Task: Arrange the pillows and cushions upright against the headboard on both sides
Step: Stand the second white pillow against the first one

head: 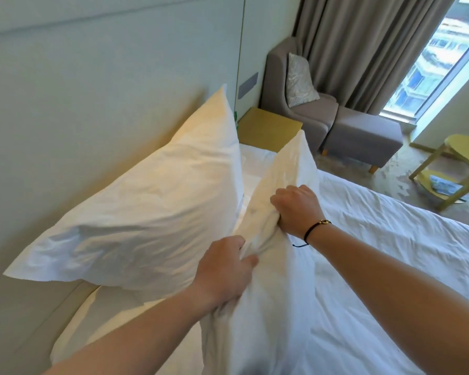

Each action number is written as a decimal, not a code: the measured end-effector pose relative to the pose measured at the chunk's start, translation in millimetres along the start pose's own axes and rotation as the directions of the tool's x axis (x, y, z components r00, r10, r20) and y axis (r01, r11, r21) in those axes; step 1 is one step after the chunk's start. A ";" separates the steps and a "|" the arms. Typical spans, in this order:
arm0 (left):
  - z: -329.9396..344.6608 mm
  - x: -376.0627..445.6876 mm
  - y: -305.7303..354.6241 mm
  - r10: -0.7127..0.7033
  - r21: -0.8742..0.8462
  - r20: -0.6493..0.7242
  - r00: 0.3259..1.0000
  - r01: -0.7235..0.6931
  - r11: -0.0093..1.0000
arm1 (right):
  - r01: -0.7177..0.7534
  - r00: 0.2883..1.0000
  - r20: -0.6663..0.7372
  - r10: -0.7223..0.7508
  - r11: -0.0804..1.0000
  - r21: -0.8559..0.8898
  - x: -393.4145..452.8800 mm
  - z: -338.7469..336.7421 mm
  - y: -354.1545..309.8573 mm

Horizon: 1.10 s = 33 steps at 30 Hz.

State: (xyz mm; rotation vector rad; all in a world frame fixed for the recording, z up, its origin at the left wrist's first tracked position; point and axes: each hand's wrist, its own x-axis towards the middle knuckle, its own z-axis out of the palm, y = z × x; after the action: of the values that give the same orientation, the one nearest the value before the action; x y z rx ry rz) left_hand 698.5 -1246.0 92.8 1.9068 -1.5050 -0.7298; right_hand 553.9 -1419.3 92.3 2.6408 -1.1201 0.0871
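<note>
1. A large white pillow (136,201) leans upright against the pale headboard (65,104), on the bed (390,253).
2. A second white pillow (279,212) stands on edge just beside it, apart from the headboard, one corner pointing up.
3. The left hand (222,274) has its grip pinching a bunched fold of this second pillow near its lower edge.
4. The right hand (295,209), with a dark cord bracelet (313,230) at the wrist, has its grip closed on the pillow's fabric higher up.
5. A grey armchair (295,104) with a patterned cushion (299,79) stands beyond the bed by the curtain (363,50).
</note>
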 end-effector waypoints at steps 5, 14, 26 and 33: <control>-34.2 87.4 -42.0 -0.032 0.053 -0.048 0.998 0.035 0.998 | -0.169 0.986 -0.006 0.169 0.986 0.013 76.4 7.3 6.7; 25.9 65.7 -192.9 -0.442 -0.067 0.050 0.896 0.445 0.893 | -0.905 0.423 0.855 0.301 0.181 0.384 11.3 132.8 -111.4; -15.9 21.9 -230.7 -0.249 0.153 -0.009 0.968 0.248 0.957 | -0.912 0.402 0.859 0.317 0.059 0.406 -4.5 115.5 -154.3; -38.6 -4.0 -252.1 -0.284 0.358 -0.034 0.958 0.277 0.892 | -0.890 0.440 0.845 0.305 0.270 0.367 -7.8 109.1 -174.5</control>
State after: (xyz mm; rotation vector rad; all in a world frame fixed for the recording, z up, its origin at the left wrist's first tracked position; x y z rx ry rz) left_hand 889.6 -1191.9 -67.2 2.4380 -1.4673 -0.6258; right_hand 667.4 -1327.4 -52.9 2.5911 -3.1214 -0.2436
